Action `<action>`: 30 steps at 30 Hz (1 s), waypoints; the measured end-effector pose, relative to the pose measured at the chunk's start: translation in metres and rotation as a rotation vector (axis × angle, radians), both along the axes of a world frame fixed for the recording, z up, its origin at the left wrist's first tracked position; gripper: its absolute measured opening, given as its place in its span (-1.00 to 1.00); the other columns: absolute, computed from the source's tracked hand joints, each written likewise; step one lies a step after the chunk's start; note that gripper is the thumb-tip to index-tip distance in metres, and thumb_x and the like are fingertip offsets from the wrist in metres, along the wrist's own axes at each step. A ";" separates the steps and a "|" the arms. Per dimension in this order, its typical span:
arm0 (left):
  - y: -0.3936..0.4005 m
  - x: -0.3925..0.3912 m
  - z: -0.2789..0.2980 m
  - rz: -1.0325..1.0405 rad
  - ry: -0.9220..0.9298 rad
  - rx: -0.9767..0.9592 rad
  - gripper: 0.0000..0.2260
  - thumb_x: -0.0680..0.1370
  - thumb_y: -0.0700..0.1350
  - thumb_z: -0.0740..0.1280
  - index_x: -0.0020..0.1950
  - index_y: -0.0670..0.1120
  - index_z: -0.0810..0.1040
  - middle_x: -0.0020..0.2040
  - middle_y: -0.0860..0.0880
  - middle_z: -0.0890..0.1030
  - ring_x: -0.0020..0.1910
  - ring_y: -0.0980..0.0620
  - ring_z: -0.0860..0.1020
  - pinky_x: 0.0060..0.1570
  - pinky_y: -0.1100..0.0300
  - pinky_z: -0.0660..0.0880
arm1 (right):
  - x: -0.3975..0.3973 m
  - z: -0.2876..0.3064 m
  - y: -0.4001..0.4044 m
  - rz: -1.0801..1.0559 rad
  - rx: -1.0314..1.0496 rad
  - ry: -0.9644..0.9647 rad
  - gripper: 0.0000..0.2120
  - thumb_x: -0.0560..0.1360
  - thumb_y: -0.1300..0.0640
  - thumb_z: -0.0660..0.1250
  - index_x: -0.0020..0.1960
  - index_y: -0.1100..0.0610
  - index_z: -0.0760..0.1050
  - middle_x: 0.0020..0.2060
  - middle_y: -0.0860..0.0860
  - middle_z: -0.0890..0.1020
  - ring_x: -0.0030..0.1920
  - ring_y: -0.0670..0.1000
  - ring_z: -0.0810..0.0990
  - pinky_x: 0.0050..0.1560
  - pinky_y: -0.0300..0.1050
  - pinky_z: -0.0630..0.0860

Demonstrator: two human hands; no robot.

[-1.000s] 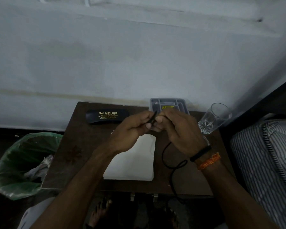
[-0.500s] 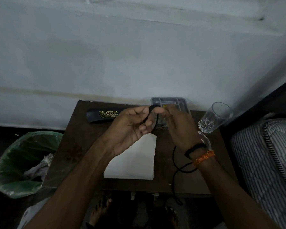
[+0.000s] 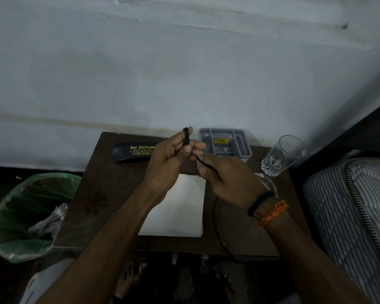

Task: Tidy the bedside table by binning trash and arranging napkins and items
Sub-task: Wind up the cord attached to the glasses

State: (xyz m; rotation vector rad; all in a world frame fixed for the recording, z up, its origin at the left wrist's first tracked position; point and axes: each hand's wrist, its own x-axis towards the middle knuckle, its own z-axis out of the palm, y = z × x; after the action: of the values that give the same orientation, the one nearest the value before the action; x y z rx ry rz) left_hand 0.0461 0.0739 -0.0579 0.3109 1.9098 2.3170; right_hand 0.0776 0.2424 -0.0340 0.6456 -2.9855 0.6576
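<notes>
Winding a thin black cord (image 3: pixel 216 216) is the step in hand, judged from how it is lying now. The left hand (image 3: pixel 169 163) is pinching a small bundle of loops (image 3: pixel 186 137) between thumb and fingers, raised above the bench (image 3: pixel 101 194) and just in front of the grey organiser tray (image 3: pixel 226 142). The right hand (image 3: pixel 226 181), its grip curled round the strand, is feeding the cord just in front of that tray; the loose tail is trailing toward the person, past the white napkin (image 3: pixel 176 211), and hanging over the bench edge.

The cord is looking light, limp and springy, so the loops are likely to slip open unless pinched firmly where they cross. Taking hold close to the bundle, not far down the tail, should be giving the most control.

Left of the tray, a black spectacle case (image 3: pixel 132 151) is lying flat. Right of the tray, a clear glass (image 3: pixel 281 156) is standing; it is fragile, and the swinging tail could catch it. Well left of the tray, beside the bench, a green-lined bin (image 3: pixel 24 216) is holding trash.
</notes>
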 end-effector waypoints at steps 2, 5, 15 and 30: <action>0.000 -0.001 0.001 0.008 -0.057 0.066 -0.64 0.62 -0.33 0.22 0.42 -0.19 0.43 0.04 -0.09 0.71 0.00 -0.01 0.68 0.01 0.19 0.61 | 0.000 0.001 0.001 0.031 0.053 -0.019 -0.84 0.64 0.07 0.17 0.07 0.12 0.48 -0.19 0.04 0.60 -0.24 0.04 0.54 -0.17 0.01 0.51; 0.001 -0.004 0.002 0.021 -0.170 0.210 -0.69 0.61 -0.34 0.20 0.36 -0.28 0.43 -0.02 -0.09 0.72 -0.06 0.01 0.69 -0.09 0.25 0.59 | 0.004 -0.002 -0.002 0.047 0.167 -0.027 -0.78 0.66 0.02 0.10 0.09 0.11 0.46 -0.13 0.05 0.60 -0.18 0.05 0.55 -0.12 0.03 0.52; 0.009 0.008 0.004 0.003 0.029 -0.109 -0.66 0.63 -0.36 0.19 0.37 -0.14 0.47 0.12 -0.12 0.67 0.10 0.11 0.65 0.11 0.25 0.56 | 0.006 0.008 -0.004 0.126 0.097 -0.027 -0.72 0.67 -0.01 0.07 0.05 0.12 0.49 -0.24 -0.01 0.56 -0.28 0.01 0.51 -0.26 -0.08 0.40; 0.011 0.013 0.010 -0.360 0.047 -0.176 -0.70 0.68 -0.19 0.09 0.11 -0.38 0.52 -0.34 -0.04 0.45 -0.28 0.06 0.43 -0.08 0.23 0.42 | -0.001 0.012 0.020 -0.185 -0.098 0.336 -0.90 0.55 0.34 0.22 -0.02 0.21 0.50 -0.15 0.09 0.60 -0.20 0.14 0.58 -0.26 0.12 0.55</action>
State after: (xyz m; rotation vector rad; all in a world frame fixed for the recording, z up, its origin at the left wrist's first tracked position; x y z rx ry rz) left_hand 0.0592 0.0846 -0.0474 0.6356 1.8778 1.9156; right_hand 0.0769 0.2629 -0.0219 0.4182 -2.6429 0.6091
